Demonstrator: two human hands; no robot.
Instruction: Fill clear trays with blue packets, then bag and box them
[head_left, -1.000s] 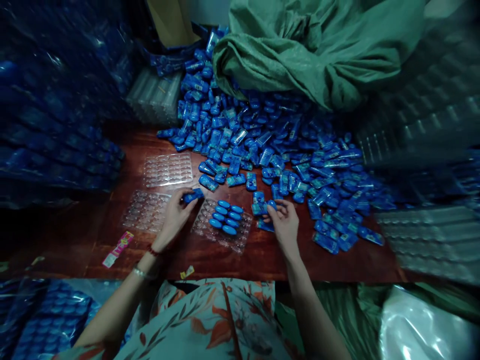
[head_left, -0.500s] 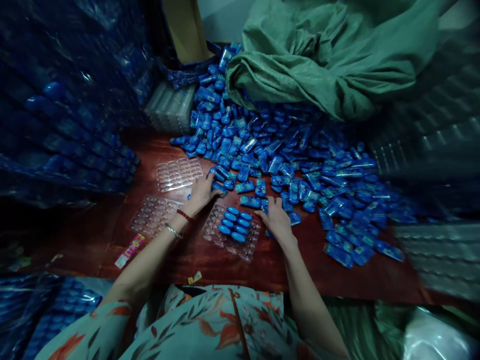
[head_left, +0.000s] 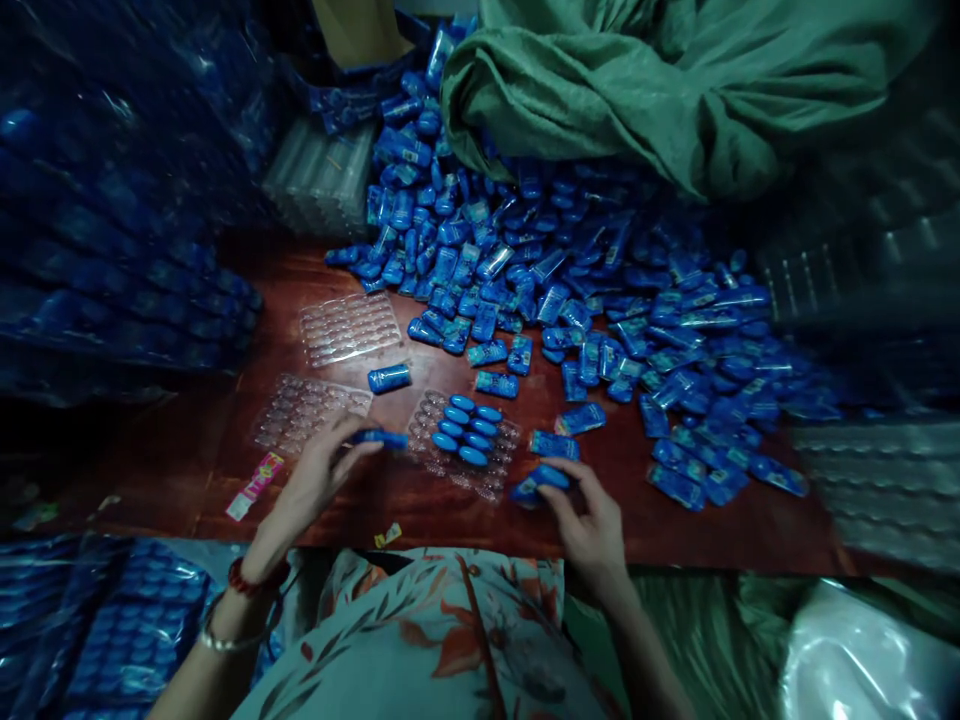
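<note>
My left hand (head_left: 330,468) pinches a small blue wrapped packet (head_left: 386,438), slightly blurred, just left of the middle clear plastic tray. My right hand (head_left: 589,505) grips another blue wrapped packet (head_left: 538,485) between thumb and fingers, to the right of that tray. Between the hands lies the clear moulded tray (head_left: 427,425), with several blue oval pieces (head_left: 471,430) sitting in two columns in its hollows. One loose packet (head_left: 390,377) rests beyond my left hand. Two more packets (head_left: 553,445) lie just past my right hand.
A big heap of blue packets (head_left: 510,260) covers the back and right of the red-brown table (head_left: 262,275). Two more clear trays (head_left: 349,328) lie at left. Stacked trays (head_left: 319,180), a green cloth (head_left: 585,100) and blue-filled plastic stacks (head_left: 112,260) surround the work area.
Both hands have come back toward my body from the edge of the heap, each now with a blue packet. My left hand moved left, my right hand slightly right. The camera view has shifted.
</note>
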